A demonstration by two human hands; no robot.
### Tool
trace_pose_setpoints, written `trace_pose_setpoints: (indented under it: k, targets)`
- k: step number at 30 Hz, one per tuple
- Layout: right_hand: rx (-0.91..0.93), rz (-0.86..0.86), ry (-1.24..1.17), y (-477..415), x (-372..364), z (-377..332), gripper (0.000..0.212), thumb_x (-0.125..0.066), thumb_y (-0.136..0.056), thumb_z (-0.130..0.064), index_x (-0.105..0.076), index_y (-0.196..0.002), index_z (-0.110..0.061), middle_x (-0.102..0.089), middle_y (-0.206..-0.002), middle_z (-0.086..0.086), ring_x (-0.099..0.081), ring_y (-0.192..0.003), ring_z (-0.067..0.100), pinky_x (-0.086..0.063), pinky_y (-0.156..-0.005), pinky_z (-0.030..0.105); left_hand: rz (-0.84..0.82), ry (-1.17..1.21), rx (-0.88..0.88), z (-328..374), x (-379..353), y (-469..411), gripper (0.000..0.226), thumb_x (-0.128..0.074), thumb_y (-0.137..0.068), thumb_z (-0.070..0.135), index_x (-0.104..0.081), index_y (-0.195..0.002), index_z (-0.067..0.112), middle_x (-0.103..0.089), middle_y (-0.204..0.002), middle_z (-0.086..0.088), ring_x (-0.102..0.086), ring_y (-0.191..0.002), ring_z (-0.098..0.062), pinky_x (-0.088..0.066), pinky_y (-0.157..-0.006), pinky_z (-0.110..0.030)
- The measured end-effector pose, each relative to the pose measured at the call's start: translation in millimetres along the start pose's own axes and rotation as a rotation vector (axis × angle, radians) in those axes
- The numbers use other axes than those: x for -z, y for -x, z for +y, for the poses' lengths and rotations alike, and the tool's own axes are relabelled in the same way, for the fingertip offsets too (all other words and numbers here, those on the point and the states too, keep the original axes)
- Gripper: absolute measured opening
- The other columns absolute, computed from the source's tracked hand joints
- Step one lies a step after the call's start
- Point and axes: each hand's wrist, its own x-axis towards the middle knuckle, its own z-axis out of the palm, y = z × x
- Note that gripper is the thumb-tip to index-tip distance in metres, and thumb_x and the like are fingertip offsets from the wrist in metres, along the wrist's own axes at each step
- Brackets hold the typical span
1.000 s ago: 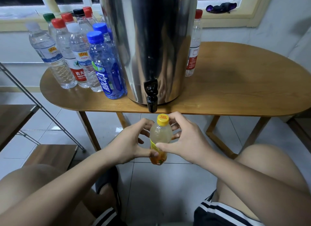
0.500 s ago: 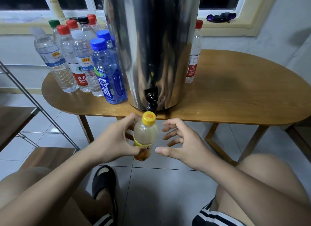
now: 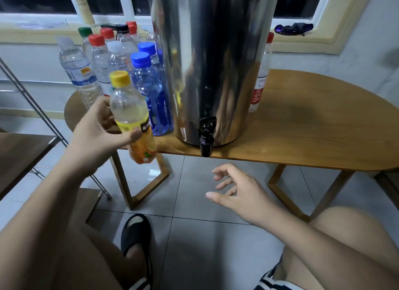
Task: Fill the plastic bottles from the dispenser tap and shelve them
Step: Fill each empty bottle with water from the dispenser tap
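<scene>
Shelving the yellow-capped bottle [image 3: 129, 105] looks like the step in hand, and doing it well means a firm wrap around the label band, the cap uppermost, and a smooth swing left toward the wooden shelf [image 3: 19, 153] without brushing the cluster of capped bottles [image 3: 101, 60] on the tabletop [image 3: 302, 121] behind it. The left hand [image 3: 95, 127] grips the bottle at its middle, thumb across the yellow label, and holds it in the air just in front of the tabletop's left end, well apart from the black tap [image 3: 206, 136] of the steel dispenser [image 3: 216, 62]. The right hand [image 3: 241, 192] hangs below the tabletop edge with fingers loosely spread and holds nothing. The bottle leans slightly, cap to the upper left; its clear shoulder seems to show a pale liquid, though the fill level is hard to read.
</scene>
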Motion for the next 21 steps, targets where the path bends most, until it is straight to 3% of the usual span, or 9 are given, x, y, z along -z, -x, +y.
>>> trace_pose_setpoints:
  k: [3,5,11,21]
  targets:
    - [0.025,-0.001,0.02,-1.3,-3.8,3.7,0.045,-0.087,-0.089,-0.042,-0.061,-0.125,-0.038,-0.064,-0.12,-0.016,-0.068,-0.109,0.008,-0.059,-0.079,0.024,0.125,0.008,-0.012,-8.5,7.7,-6.8,0.075,-0.098,-0.077,0.023,-0.055,-0.138,0.017,-0.073,-0.133,-0.007,-0.073,-0.123,-0.025,-0.06,-0.104,-0.051]
    - [0.038,-0.013,0.031,-2.0,-5.5,5.6,0.042,-0.087,-0.09,-0.04,-0.061,-0.124,-0.037,-0.064,-0.12,-0.017,-0.068,-0.109,0.008,-0.06,-0.079,0.024,0.205,-0.061,-0.011,-16.3,8.3,-11.9,0.07,-0.098,-0.079,0.019,-0.057,-0.135,0.022,-0.074,-0.13,-0.004,-0.073,-0.12,-0.023,-0.061,-0.102,-0.051]
    - [0.036,-0.023,0.037,-2.4,-7.3,8.1,0.04,-0.087,-0.09,-0.034,-0.062,-0.122,-0.036,-0.064,-0.119,-0.016,-0.067,-0.108,0.008,-0.058,-0.078,0.021,0.282,-0.236,0.045,-28.8,13.9,-37.6,0.073,-0.098,-0.076,0.045,-0.06,-0.137,0.034,-0.076,-0.126,0.008,-0.072,-0.117,-0.013,-0.06,-0.101,-0.054]
    - [0.038,-0.024,0.055,-2.3,-6.7,7.6,0.035,-0.086,-0.091,-0.031,-0.064,-0.119,-0.033,-0.065,-0.117,-0.013,-0.067,-0.105,0.008,-0.059,-0.078,0.023,0.32,-0.328,0.027,-40.3,13.4,-55.6,0.071,-0.092,-0.08,0.056,-0.06,-0.141,0.039,-0.074,-0.127,0.007,-0.069,-0.119,-0.016,-0.059,-0.102,-0.056]
